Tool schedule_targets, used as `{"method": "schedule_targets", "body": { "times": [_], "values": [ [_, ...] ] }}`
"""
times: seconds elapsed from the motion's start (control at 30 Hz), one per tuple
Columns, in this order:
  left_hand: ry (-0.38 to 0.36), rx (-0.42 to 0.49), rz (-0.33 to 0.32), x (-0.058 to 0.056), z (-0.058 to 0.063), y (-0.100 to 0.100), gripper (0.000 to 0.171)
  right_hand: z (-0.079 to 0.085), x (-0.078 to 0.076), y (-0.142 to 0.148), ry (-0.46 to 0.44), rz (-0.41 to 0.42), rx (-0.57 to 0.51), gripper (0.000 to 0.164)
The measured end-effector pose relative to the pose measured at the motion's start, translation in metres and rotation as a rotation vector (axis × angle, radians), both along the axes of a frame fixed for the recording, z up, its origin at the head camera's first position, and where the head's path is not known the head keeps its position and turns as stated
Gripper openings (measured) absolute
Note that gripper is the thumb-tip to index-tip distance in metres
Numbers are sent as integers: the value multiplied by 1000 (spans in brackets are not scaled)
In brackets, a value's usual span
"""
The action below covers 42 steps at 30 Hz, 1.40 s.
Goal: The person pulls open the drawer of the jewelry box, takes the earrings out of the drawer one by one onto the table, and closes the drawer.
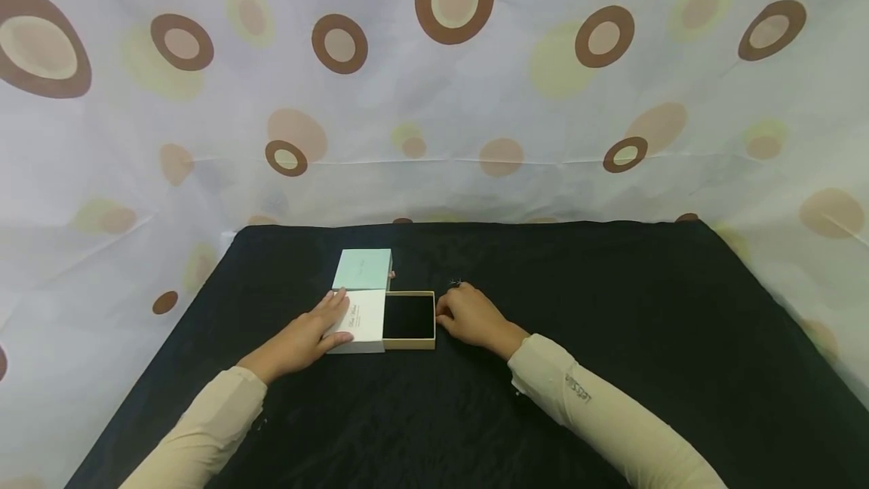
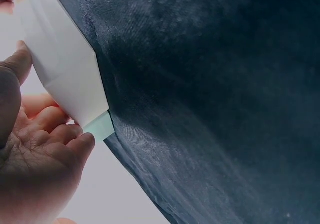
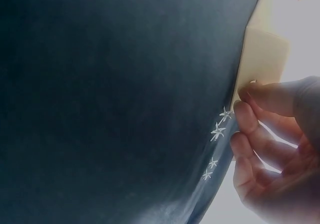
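Observation:
A white slide-out box with printed lettering lies on the black cloth. Its tan-edged drawer, lined in black, sticks out to the right. My left hand rests on the white sleeve, fingers spread and thumb near its front edge. At the drawer's right end is my right hand; in the right wrist view its thumb and forefinger pinch together at the tan end wall, hiding what lies between them. Small silvery star-shaped pieces lie on the cloth beside the right fingers.
A mint-green box with a small pinkish tab on its right side stands directly behind the white one. Black cloth covers the table, and a patterned white curtain hangs behind it.

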<state>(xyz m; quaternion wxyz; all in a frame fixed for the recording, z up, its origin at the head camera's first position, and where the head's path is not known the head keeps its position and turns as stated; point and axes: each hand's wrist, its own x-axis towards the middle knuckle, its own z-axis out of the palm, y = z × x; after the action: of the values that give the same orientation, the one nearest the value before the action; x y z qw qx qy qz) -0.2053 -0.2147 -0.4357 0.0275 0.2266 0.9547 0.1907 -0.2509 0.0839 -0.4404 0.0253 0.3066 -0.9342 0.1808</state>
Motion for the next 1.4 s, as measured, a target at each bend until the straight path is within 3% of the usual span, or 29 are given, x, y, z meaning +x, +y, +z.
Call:
{"method": "schedule_targets", "body": {
  "times": [0.47,1.4],
  "values": [
    [0,-7,3,-3,-1,1,73,-2,-4,-2,-22,-6,-20,7],
    [-6,7,-3,0,1,3,73,-5,0,-27,36,-8,-35,10]
  ]
}}
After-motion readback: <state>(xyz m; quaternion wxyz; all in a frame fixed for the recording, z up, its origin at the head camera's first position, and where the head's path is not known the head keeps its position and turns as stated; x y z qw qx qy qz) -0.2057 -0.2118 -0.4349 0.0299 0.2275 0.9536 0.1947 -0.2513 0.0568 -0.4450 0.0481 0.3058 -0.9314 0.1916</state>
